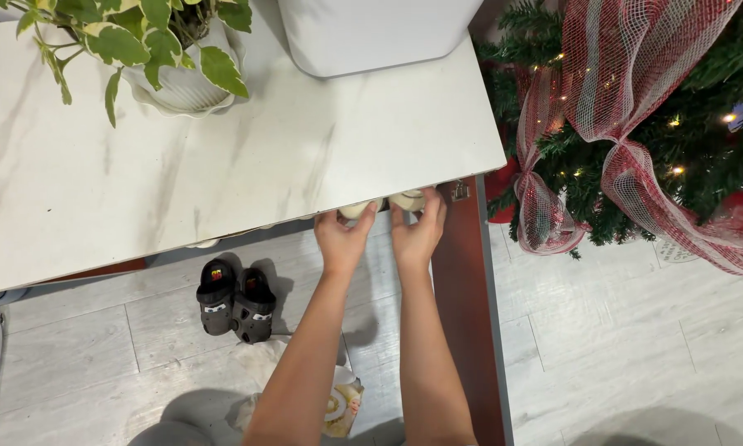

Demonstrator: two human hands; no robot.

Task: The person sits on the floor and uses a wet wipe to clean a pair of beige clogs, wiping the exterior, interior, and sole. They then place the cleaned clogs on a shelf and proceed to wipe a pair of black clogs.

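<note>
Head view: white marble tabletop (223,165) over grey plank floor (619,330), decorated tree (636,124) at right. Our left hand (343,239) and right hand (417,233) each clasp a cream shoe (407,200) tucked under the table edge.

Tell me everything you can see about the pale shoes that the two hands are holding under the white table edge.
The pair of pale cream shoes shows only its rounded toes; the rest is hidden beneath the white marble-look tabletop. They lie side by side, apparently on a shelf below. The left hand touches one, the right hand the other. The material is unclear.
</note>
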